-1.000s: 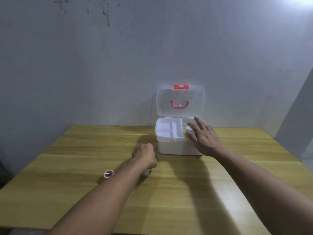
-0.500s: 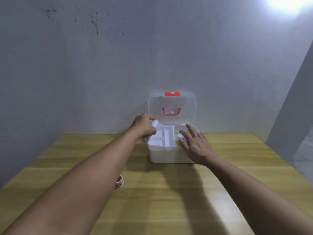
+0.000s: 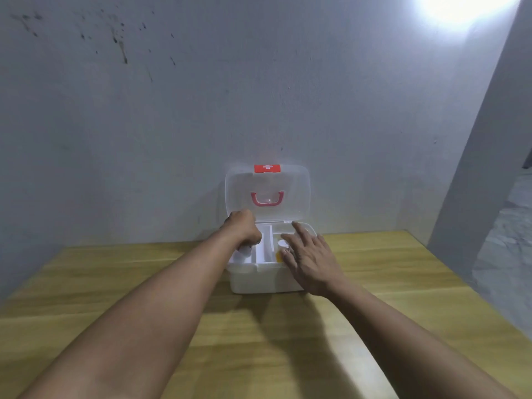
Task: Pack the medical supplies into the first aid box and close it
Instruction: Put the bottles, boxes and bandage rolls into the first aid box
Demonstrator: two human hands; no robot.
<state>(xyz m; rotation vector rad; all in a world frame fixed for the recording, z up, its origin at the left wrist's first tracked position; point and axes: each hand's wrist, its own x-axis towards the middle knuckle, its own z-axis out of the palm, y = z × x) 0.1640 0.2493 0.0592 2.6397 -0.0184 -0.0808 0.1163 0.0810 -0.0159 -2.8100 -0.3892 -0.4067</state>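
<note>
A white first aid box [image 3: 259,279] stands at the far middle of the wooden table, its clear lid [image 3: 290,194] upright with a red handle and red latch. My left hand [image 3: 243,230] is curled over the box's left compartment, holding a small white bottle [image 3: 244,250] that pokes out below the fist. My right hand [image 3: 309,259] lies flat, fingers spread, on the box's right front rim. Beside its fingertips a white-capped yellow item [image 3: 280,249] sits in the right compartment.
The wooden table [image 3: 403,283] runs up to a grey wall behind the box. A grey pillar [image 3: 478,168] stands at the right, with floor beyond the table's right edge. My forearms hide the table's near middle.
My left hand picked the white bottle off the table, carried it to the box and lowered it into the left compartment. The small pink-rimmed item near my left arm is out of sight now.
</note>
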